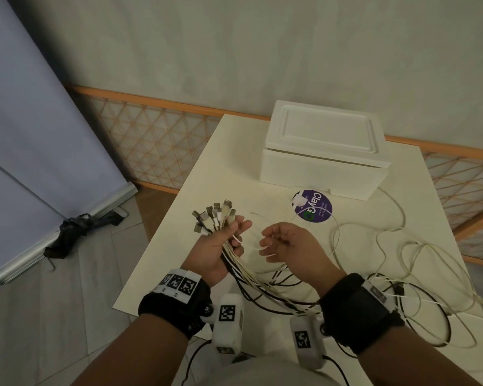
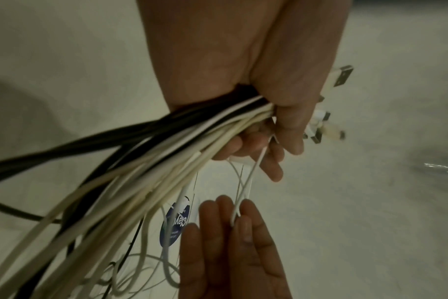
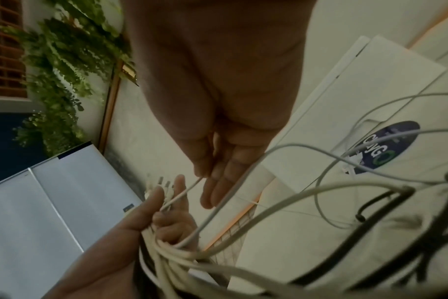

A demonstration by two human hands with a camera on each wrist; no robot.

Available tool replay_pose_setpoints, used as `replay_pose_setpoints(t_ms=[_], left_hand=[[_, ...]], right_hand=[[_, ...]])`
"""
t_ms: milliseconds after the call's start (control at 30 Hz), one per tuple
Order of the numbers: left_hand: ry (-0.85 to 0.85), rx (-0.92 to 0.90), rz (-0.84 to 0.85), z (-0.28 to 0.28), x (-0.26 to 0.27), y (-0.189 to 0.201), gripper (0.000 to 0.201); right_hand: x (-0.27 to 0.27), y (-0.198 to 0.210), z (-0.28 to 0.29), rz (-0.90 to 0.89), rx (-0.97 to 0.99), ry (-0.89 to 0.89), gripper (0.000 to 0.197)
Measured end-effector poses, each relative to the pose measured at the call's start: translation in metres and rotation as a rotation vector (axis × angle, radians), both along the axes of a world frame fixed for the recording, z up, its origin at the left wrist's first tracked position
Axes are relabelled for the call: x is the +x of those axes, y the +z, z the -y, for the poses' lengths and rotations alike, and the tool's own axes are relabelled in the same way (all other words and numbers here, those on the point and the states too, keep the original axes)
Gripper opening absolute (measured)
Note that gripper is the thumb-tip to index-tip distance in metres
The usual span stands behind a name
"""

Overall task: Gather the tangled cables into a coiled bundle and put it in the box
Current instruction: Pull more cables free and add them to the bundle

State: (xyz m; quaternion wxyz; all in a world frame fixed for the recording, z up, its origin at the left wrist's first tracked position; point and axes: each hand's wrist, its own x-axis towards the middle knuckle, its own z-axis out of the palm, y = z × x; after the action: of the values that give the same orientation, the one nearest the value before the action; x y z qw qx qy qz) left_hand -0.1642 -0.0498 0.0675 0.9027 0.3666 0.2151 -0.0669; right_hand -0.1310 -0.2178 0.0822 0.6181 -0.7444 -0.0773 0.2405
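My left hand (image 1: 229, 240) grips a thick bundle of white and black cables (image 1: 251, 277) above the table; their USB plugs (image 1: 215, 215) fan out above the fist. The bundle (image 2: 146, 165) trails down from the palm of my left hand (image 2: 243, 70). Just to its right, my right hand (image 1: 279, 240) pinches a thin white cable (image 2: 253, 172) between thumb and fingers; this cable (image 3: 184, 192) runs across to the left hand's fingers. The white foam box (image 1: 324, 151) stands at the far side of the table with its lid on.
Loose white and black cables (image 1: 402, 260) sprawl over the right half of the cream table (image 1: 207, 176). A purple round sticker (image 1: 313, 206) lies in front of the box. An orange lattice fence (image 1: 151, 135) runs behind the table, with floor to the left.
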Motion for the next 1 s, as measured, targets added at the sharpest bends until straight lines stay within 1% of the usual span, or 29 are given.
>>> replay_pose_setpoints(t_ms=[67, 100, 133, 167, 233, 300, 367, 400, 467, 533, 600, 700, 733, 800, 867, 900, 1000], left_hand=[[0.003, 0.000, 0.004, 0.001, -0.001, -0.001, 0.016], [0.003, 0.009, 0.002, 0.002, -0.001, -0.002, 0.012], [0.007, 0.025, -0.003, 0.003, -0.001, -0.003, 0.007], [0.016, 0.042, -0.013, 0.004, 0.000, -0.005, 0.006], [0.037, 0.072, -0.048, 0.003, 0.002, -0.008, 0.021], [0.048, 0.077, -0.097, 0.001, 0.005, -0.010, 0.035], [0.063, 0.025, -0.147, 0.002, 0.007, -0.010, 0.038], [0.081, -0.019, -0.161, 0.002, 0.008, -0.011, 0.039], [0.131, -0.078, -0.163, 0.000, 0.013, -0.012, 0.042], [0.192, -0.075, -0.169, -0.006, 0.019, -0.015, 0.043], [0.249, -0.062, -0.187, -0.012, 0.025, -0.020, 0.043], [0.308, -0.041, -0.191, -0.016, 0.037, -0.022, 0.044], [0.329, -0.029, -0.190, -0.018, 0.041, -0.022, 0.044], [0.384, -0.002, -0.187, -0.025, 0.050, -0.022, 0.045], [0.444, 0.035, -0.200, -0.037, 0.056, -0.024, 0.047], [0.470, 0.051, -0.212, -0.044, 0.057, -0.026, 0.048], [0.507, 0.075, -0.250, -0.060, 0.057, -0.030, 0.049]], right_hand=[[0.001, 0.001, -0.002, 0.004, -0.010, -0.036, 0.017], [0.001, 0.002, -0.003, 0.020, -0.027, -0.053, 0.018], [0.002, 0.002, -0.004, 0.050, -0.059, -0.058, 0.019], [0.002, 0.002, -0.004, 0.089, -0.100, -0.052, 0.017], [0.004, 0.004, -0.001, 0.213, -0.257, 0.023, 0.004], [0.006, 0.004, 0.004, 0.334, -0.458, 0.160, 0.021], [0.008, 0.001, 0.009, 0.452, -0.682, 0.307, 0.033], [0.010, -0.002, 0.013, 0.530, -0.797, 0.354, 0.037], [0.016, -0.010, 0.027, 0.637, -0.961, 0.345, 0.052], [0.024, -0.015, 0.048, 0.677, -1.021, 0.267, 0.071], [0.032, -0.018, 0.071, 0.713, -1.074, 0.222, 0.078], [0.045, -0.014, 0.099, 0.745, -1.165, 0.229, 0.072], [0.050, -0.013, 0.108, 0.708, -1.212, 0.249, 0.066], [0.060, -0.016, 0.130, 0.641, -1.315, 0.265, 0.048], [0.068, -0.018, 0.159, 0.599, -1.419, 0.202, 0.032], [0.072, -0.018, 0.177, 0.566, -1.463, 0.150, 0.028], [0.079, -0.018, 0.228, 0.419, -1.490, 0.026, 0.023]])
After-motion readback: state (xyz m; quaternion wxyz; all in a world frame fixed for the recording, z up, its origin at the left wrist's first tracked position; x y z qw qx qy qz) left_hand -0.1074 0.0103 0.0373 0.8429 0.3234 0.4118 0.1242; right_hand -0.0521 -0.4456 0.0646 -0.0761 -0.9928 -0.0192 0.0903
